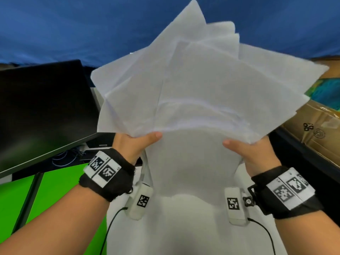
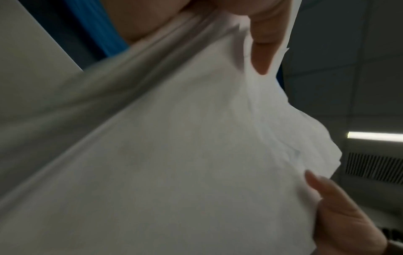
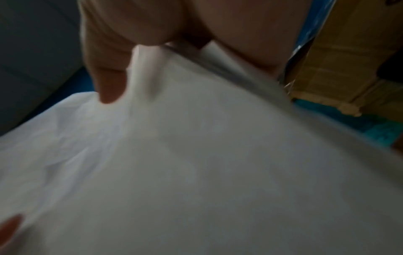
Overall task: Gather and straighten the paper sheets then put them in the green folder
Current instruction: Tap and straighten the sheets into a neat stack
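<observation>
Several white paper sheets [image 1: 198, 89] are held up in the air in front of me, fanned out with corners pointing different ways. My left hand [image 1: 136, 142] grips the bundle's lower left edge, thumb on the near face. My right hand [image 1: 246, 150] grips the lower right edge the same way. In the left wrist view the sheets [image 2: 185, 155] fill the picture under my left thumb [image 2: 263, 51], and my right hand [image 2: 340, 217] shows at the lower right. The right wrist view shows blurred sheets [image 3: 207, 163] below my right thumb [image 3: 109, 82]. A green surface [image 1: 55, 192] lies at lower left; I cannot tell if it is the folder.
A white table [image 1: 184, 227] lies below the sheets. A dark monitor [image 1: 42, 107] stands at left, with cables under it. Cardboard boxes [image 1: 316, 129] are stacked at right. A blue curtain [image 1: 73, 24] hangs behind.
</observation>
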The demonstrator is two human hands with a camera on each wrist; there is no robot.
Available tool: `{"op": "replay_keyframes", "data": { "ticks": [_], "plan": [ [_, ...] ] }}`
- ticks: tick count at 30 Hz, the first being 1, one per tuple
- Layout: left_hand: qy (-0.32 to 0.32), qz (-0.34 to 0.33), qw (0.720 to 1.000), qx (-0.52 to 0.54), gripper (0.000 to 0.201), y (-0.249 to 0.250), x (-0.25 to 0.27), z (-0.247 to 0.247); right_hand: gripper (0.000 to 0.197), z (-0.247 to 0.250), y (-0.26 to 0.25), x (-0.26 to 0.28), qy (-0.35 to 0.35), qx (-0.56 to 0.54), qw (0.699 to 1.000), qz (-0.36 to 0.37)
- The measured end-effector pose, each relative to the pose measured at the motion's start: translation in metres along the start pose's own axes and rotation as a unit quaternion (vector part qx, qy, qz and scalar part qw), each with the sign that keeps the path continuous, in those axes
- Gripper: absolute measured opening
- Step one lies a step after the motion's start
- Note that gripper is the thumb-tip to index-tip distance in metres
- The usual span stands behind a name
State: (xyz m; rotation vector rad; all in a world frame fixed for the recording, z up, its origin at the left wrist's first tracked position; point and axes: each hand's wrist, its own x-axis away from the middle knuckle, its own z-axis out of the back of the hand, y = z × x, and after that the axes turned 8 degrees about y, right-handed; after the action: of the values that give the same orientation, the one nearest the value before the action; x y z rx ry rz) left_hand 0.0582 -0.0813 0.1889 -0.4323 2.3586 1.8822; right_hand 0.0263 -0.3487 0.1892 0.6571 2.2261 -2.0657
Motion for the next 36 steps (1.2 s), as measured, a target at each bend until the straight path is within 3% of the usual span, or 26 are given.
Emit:
{"op": "replay_keyframes", "data": {
  "ticks": [2, 5, 8, 10, 13, 16, 19, 21, 22, 24, 27, 28, 32, 36],
  "plan": [
    [-0.009, 0.016, 1.0, -0.023, 0.047, -0.009, -0.001, 0.01, 0.076, 0.011, 0.007, -0.001, -0.026, 0.021, 0.999, -0.026],
    [-0.021, 0.093, 0.994, -0.056, 0.032, -0.028, 0.0, 0.021, 0.065, 0.018, 0.018, -0.005, -0.078, -0.009, 0.995, -0.064],
    [-0.055, 0.138, 0.986, -0.072, 0.053, -0.038, -0.001, 0.025, 0.064, 0.015, 0.022, -0.01, -0.095, -0.043, 0.992, -0.071],
    [-0.076, 0.141, 0.984, -0.081, 0.052, -0.035, -0.003, 0.021, 0.068, 0.009, 0.019, -0.013, -0.094, -0.056, 0.991, -0.073],
    [-0.084, 0.087, 0.991, -0.062, 0.036, -0.02, -0.006, 0.009, 0.064, -0.001, 0.013, -0.018, -0.066, -0.071, 0.994, -0.054],
    [-0.104, -0.008, 0.992, -0.065, 0.048, -0.008, -0.007, 0.0, 0.038, -0.009, 0.005, -0.015, -0.001, -0.047, 0.999, -0.023],
    [-0.1, -0.046, 0.992, -0.06, 0.044, -0.004, -0.007, -0.001, 0.038, -0.014, -0.006, -0.01, 0.042, -0.049, 0.998, 0.013],
    [-0.092, -0.048, 0.994, -0.04, 0.053, -0.007, -0.007, 0.001, 0.075, -0.012, -0.014, -0.007, 0.06, -0.071, 0.995, 0.029],
    [-0.093, -0.041, 0.994, -0.029, 0.056, -0.009, -0.007, 0.002, 0.084, -0.012, -0.019, -0.007, 0.062, -0.086, 0.994, 0.035],
    [-0.104, -0.027, 0.994, -0.022, 0.058, -0.012, -0.007, 0.004, 0.072, -0.011, -0.022, -0.006, 0.06, -0.1, 0.993, 0.035],
    [-0.122, 0.004, 0.992, -0.014, 0.07, -0.016, -0.008, 0.004, 0.02, -0.012, -0.022, -0.008, 0.074, -0.052, 0.996, 0.002],
    [-0.123, 0.013, 0.992, -0.015, 0.072, -0.018, -0.009, 0.004, 0.014, -0.012, -0.02, -0.009, 0.079, -0.026, 0.997, 0.003],
    [-0.111, 0.02, 0.993, -0.027, 0.043, -0.023, -0.012, 0.001, 0.024, -0.013, -0.02, -0.013, 0.076, 0.015, 0.997, 0.014],
    [-0.128, 0.022, 0.991, -0.035, 0.042, -0.023, -0.014, -0.001, 0.016, -0.016, -0.018, -0.017, 0.1, -0.005, 0.995, 0.028]
  ]
}}
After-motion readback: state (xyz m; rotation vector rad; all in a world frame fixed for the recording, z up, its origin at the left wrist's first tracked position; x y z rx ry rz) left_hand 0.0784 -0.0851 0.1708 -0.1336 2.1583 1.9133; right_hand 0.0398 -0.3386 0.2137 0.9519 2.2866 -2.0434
